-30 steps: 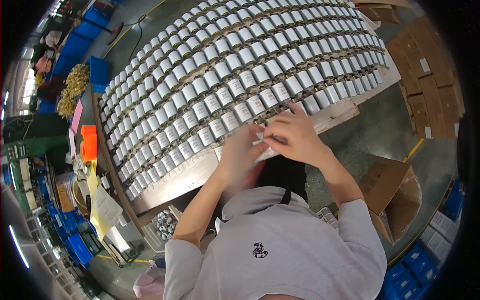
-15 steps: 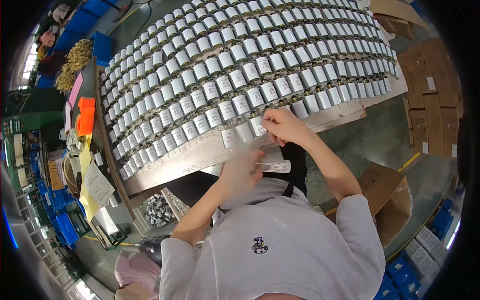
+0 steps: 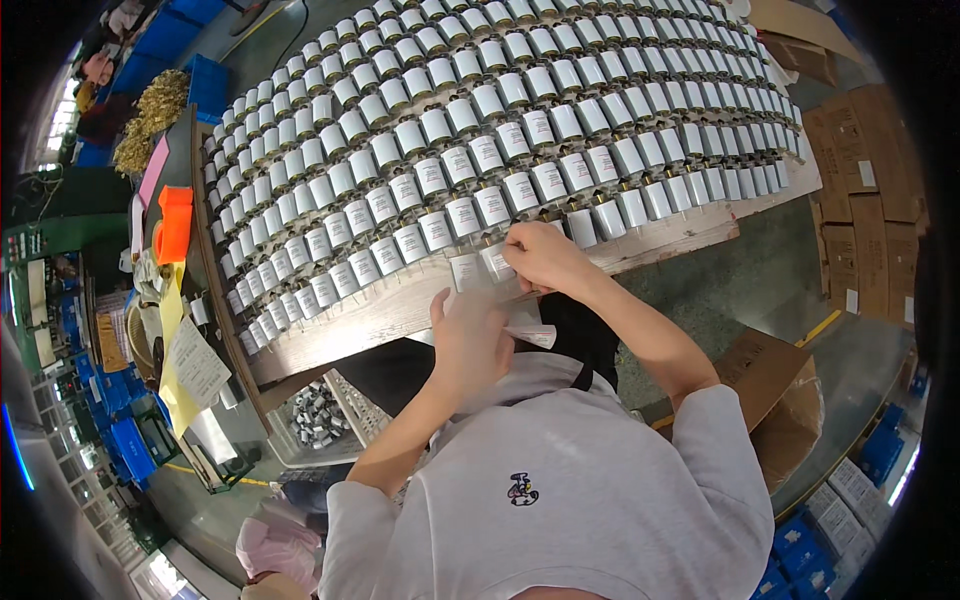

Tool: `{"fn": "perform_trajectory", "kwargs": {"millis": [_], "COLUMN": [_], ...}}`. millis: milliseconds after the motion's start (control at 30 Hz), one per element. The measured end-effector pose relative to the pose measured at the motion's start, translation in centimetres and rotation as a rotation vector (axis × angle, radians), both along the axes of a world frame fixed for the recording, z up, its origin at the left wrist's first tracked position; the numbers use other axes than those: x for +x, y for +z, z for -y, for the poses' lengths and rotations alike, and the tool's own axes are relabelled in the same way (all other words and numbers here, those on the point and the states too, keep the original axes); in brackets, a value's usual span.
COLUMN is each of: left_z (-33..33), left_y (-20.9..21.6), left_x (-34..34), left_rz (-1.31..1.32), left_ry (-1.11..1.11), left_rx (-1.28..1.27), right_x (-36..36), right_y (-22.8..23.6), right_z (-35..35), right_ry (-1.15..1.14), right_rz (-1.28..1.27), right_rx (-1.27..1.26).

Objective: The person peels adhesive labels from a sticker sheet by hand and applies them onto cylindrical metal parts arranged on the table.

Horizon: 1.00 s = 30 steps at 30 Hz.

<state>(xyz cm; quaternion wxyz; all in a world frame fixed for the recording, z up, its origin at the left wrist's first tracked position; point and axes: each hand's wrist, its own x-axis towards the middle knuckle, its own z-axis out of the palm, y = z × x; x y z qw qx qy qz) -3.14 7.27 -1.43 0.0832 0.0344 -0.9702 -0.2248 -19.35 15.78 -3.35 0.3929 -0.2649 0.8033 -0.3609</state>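
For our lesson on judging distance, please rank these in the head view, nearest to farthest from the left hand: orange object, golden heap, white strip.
1. White strip: at the right side of the left hand, by its fingers.
2. Orange object: well off to the left.
3. Golden heap: farther still, at upper left.

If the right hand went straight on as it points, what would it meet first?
The right hand would probably meet the white labelled cylinder at its fingertips first; depth leaves contact unclear.
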Motion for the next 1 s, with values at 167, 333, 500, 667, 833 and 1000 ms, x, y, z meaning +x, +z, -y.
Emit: {"fn": "perform_trajectory", "kwargs": {"millis": [167, 333, 500, 667, 833, 1000], "left_z": [0.0, 0.2, 0.1, 0.0, 0.6, 1.0], "left_y": [-0.3, -0.9, -0.8, -0.8, -0.7, 0.2], "left_x": [0.0, -0.1, -0.5, -1.2, -1.5, -3.5], "left_rz": [-0.017, -0.017, 0.026, 0.164, 0.127, 0.172], "left_ry": [0.034, 0.055, 0.047, 0.042, -0.012, -0.085], "left_rx": [-0.048, -0.060, -0.085, -0.131, -0.218, -0.193], "right_x": [0.2, 0.1, 0.2, 0.7, -0.1, 0.0], "right_y": [0.4, 0.5, 0.8, -0.4, 1.7, 2.2], "right_z": [0.2, 0.4, 0.4, -0.1, -0.4, -1.8], "right_ry": [0.008, 0.046, 0.064, 0.040, -0.136, -0.101], "right_rz": [-0.049, -0.094, -0.098, -0.278, -0.504, -0.408], "right_rx": [0.031, 0.062, 0.088, 0.031, 0.134, 0.026]}}
